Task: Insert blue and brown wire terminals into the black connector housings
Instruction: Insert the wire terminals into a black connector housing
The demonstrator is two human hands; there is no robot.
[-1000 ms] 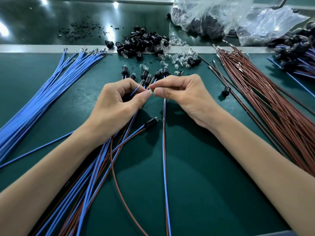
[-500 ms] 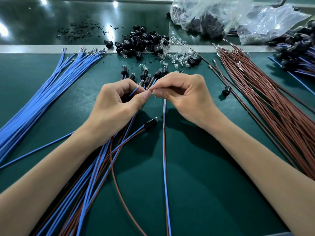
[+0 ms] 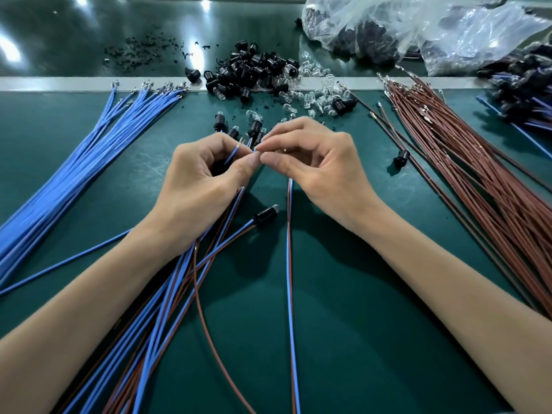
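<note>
My left hand [image 3: 203, 186] pinches a blue wire [image 3: 231, 156] whose bare metal terminal sticks up past the thumb. My right hand [image 3: 316, 171] pinches the ends of a blue and brown wire pair [image 3: 289, 264] that runs down toward me; whatever sits at its fingertips is hidden. The two thumbs touch at the middle of the green mat. Loose black connector housings [image 3: 254, 73] lie in a pile at the back. One finished housing with wires [image 3: 264, 215] lies under my hands.
A bundle of blue wires [image 3: 89, 162] fans out on the left, a bundle of brown wires [image 3: 478, 174] on the right. Clear bulbs [image 3: 316, 97] are scattered near the pile. Plastic bags [image 3: 403, 28] sit at the back right. Assembled wire pairs [image 3: 155, 318] lie below my left hand.
Both hands stay pinched together at the same spot; the right fingers have shifted slightly and the blue wire's terminal now shows above my left thumb.
</note>
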